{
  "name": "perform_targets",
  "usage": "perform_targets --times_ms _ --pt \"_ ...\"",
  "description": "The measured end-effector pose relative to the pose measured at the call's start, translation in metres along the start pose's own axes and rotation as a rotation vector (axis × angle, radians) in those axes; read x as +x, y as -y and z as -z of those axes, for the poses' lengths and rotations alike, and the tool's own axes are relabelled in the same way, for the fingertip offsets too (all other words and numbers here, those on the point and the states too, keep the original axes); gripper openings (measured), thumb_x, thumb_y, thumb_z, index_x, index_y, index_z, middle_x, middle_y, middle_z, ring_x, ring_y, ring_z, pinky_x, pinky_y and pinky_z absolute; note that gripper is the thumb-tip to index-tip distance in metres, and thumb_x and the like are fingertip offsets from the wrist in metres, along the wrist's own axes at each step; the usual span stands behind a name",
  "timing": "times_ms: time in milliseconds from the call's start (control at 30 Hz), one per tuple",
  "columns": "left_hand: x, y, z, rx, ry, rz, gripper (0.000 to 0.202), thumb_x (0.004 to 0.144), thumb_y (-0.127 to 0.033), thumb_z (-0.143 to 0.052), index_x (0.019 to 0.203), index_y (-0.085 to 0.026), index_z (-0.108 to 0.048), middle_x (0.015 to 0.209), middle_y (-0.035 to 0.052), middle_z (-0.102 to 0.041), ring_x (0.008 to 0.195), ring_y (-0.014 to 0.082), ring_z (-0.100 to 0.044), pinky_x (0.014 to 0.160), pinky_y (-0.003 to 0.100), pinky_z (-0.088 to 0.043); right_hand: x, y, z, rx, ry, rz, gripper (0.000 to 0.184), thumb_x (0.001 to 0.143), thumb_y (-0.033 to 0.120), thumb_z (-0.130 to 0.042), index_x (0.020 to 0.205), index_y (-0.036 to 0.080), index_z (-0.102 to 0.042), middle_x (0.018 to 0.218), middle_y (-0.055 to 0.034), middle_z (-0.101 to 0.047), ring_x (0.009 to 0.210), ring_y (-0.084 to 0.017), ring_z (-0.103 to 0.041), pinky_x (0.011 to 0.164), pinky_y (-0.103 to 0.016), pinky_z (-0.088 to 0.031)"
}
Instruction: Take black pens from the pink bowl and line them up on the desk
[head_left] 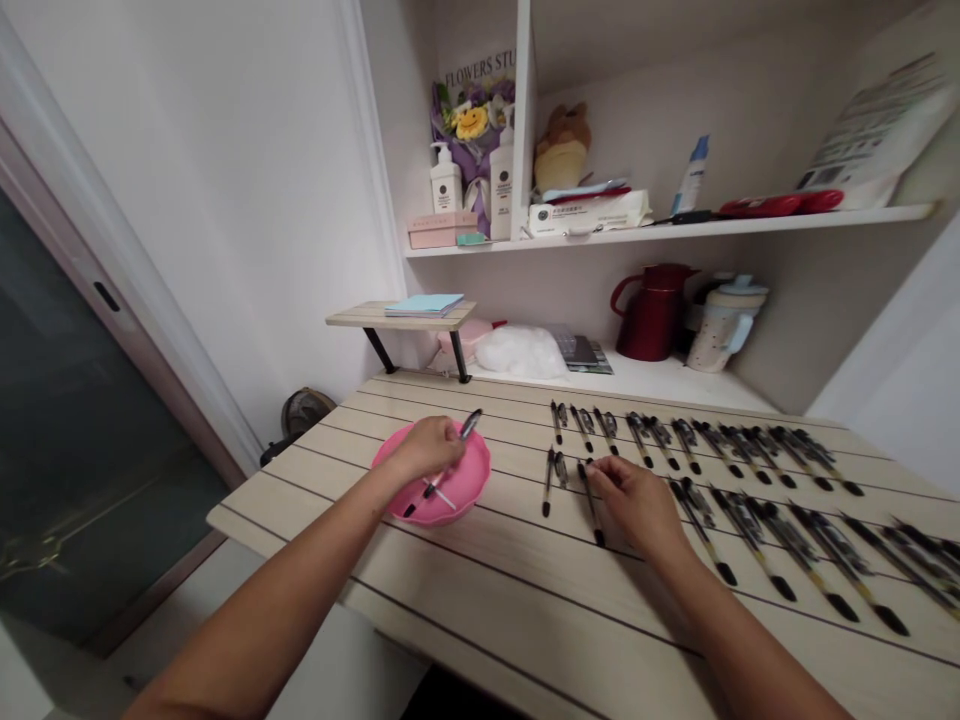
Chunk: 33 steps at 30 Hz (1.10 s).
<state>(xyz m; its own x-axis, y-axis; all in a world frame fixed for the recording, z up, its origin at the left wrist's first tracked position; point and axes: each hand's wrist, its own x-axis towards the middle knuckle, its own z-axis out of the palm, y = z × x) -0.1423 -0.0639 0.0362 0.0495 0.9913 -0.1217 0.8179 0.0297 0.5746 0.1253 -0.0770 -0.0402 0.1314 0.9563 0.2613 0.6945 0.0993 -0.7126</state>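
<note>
My left hand (433,447) is closed over the pink bowl (474,480), with a black-and-clear pen cap (471,424) sticking out past its fingertips. Below the hand, a black-tipped pen piece (420,497) and a thin white stick (444,496) show in the bowl. On the wooden table, my right hand (630,495) pinches the upper end of a black pen (592,510), whose lower end points toward me. Just left of it lie another pen (548,485) and a loose cap (561,470). My fingers partly hide what they hold.
Two rows of pens with caps (750,455) run along the table to the right. A small raised shelf (352,316) carries blue paper (425,304). Behind the table stand a red jug (651,315) and a lidded cup (724,325), under a wall shelf (465,249).
</note>
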Motion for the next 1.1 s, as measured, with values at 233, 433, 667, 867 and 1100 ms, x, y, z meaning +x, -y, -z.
perform_targets --times_ms 233,433,667,867,1100 --pt "-0.029 -0.055 -0.105 -0.867 0.175 -0.158 0.023 0.064 -0.031 -0.062 0.074 -0.02 -0.044 0.048 -0.0081 -0.047 0.034 0.0075 -0.047 0.036 0.017 -0.035 -0.018 0.034 -0.009 0.629 0.015 0.029 0.04 0.073 0.055 -0.049 0.072 0.016 -0.057 0.06 -0.0013 -0.057 0.058 -0.014 -0.05 0.055 -0.024 -0.039" --pt "-0.024 -0.074 -0.14 -1.1 0.265 -0.084 0.017 0.069 -0.031 -0.056 0.067 -0.019 -0.044 0.047 -0.0063 -0.047 0.032 0.0051 -0.039 0.032 0.017 -0.026 -0.013 0.03 -0.011 0.664 -0.146 -0.164 0.039 0.069 0.056 -0.054 0.057 0.019 -0.046 0.043 0.0053 -0.042 0.041 -0.009 -0.037 0.041 -0.022 -0.028" --pt "-0.02 -0.067 -0.124 -1.415 0.724 0.002 0.026 0.067 -0.034 -0.064 0.079 -0.014 -0.054 0.06 -0.004 -0.049 0.035 0.0 -0.03 0.035 0.016 -0.017 -0.01 0.03 -0.004 1.043 0.108 -0.176 0.041 0.071 0.057 -0.053 0.075 0.017 -0.055 0.048 0.0046 -0.047 0.036 -0.007 -0.037 0.037 -0.021 -0.028" --pt "-0.018 -0.058 -0.14 -1.382 0.317 -0.101 0.03 0.058 -0.031 -0.071 0.067 -0.018 -0.045 0.048 -0.0065 -0.046 0.038 0.0046 -0.038 0.037 0.017 -0.024 -0.007 0.03 -0.006 0.982 0.025 -0.008 0.031 0.063 0.043 -0.067 0.072 0.018 -0.053 0.059 0.0046 -0.05 0.053 -0.008 -0.043 0.052 -0.02 -0.037" --pt "-0.022 -0.061 -0.134 -1.377 0.452 -0.078 0.03 0.067 -0.044 -0.062 0.073 -0.015 -0.052 0.053 -0.0038 -0.051 0.034 0.0032 -0.033 0.035 0.018 -0.019 -0.007 0.027 -0.008 1.153 0.125 -0.075 0.025 0.066 0.037 -0.067 0.075 0.016 -0.059 0.062 0.0031 -0.053 0.05 -0.006 -0.042 0.049 -0.019 -0.034"
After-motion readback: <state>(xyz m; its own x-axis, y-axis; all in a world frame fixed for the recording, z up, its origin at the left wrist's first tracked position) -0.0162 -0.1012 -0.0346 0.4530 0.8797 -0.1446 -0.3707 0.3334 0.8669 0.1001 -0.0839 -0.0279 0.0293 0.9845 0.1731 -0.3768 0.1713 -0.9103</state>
